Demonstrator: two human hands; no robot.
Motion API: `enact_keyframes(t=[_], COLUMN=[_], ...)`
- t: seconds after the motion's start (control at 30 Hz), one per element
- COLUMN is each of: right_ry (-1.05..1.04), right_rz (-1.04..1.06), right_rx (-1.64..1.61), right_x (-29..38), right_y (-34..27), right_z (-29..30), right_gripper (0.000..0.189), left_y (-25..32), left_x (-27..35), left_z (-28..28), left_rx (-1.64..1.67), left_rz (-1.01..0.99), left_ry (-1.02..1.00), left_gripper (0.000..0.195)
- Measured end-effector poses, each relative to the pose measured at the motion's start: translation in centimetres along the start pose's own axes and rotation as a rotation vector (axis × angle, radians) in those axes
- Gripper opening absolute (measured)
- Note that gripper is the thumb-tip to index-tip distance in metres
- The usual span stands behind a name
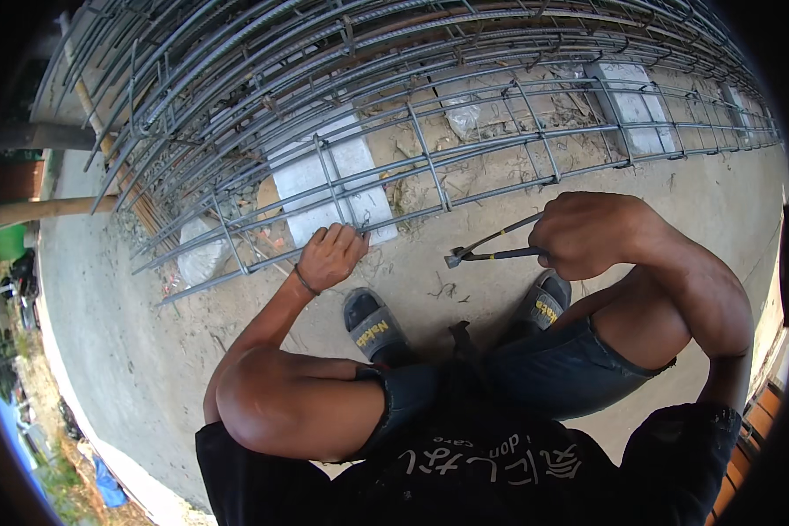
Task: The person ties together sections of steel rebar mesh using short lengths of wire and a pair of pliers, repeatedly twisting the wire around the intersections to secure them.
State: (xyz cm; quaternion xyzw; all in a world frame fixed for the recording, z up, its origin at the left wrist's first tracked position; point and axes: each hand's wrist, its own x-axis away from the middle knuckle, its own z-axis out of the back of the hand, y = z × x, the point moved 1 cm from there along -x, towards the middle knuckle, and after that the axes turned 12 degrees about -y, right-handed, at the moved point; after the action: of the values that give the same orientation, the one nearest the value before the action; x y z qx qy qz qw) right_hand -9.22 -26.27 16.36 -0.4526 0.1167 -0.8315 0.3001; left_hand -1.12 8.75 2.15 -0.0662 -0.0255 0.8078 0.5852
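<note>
A long rebar cage [427, 154] of steel bars and square stirrups lies across the ground before me. My left hand [334, 255] is curled over its nearest bar, beside a stirrup; the fingertips are partly hidden. In my right hand [588, 233] is a pair of tower pincers [457, 256], held by the handles, which bear yellow bands. The handles spread apart toward my fist, and the head points left, clear of the cage. Under the cage, close to my left hand, sits a pale concrete block [329, 164].
More rebar cages [381, 46] are stacked behind. Another concrete block [631, 108] supports the cage at the right. A clear plastic bag [463, 118] and bits of tie wire [444, 289] lie on the concrete floor [125, 342]. A wooden pole [46, 210] juts in at left.
</note>
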Motion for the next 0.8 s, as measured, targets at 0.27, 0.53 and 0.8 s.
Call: enact_keyframes(t=[0.27,0.53,0.8], right_ry=[-0.103,-0.198,-0.165], right_rz=[-0.102,-0.163,-0.195], right_rx=[0.022,-0.011,0.006], right_x=[0.7,0.4,0.1], right_y=[0.4,-0.5,-0.6], right_z=[0.3,1.0,0.8], right_gripper=[0.020,0.024,0.025], left_y=[2.6,1.8,-4.7], left_x=[-1.2,-1.3,-1.8], left_z=[-1.6,-1.4,0.2], left_rx=[0.469,0.984,0.764], left_rz=[0.709,1.132,0.775], left_ry=[0.308,0.086,0.224], left_gripper=[0.012,0.013,0.019])
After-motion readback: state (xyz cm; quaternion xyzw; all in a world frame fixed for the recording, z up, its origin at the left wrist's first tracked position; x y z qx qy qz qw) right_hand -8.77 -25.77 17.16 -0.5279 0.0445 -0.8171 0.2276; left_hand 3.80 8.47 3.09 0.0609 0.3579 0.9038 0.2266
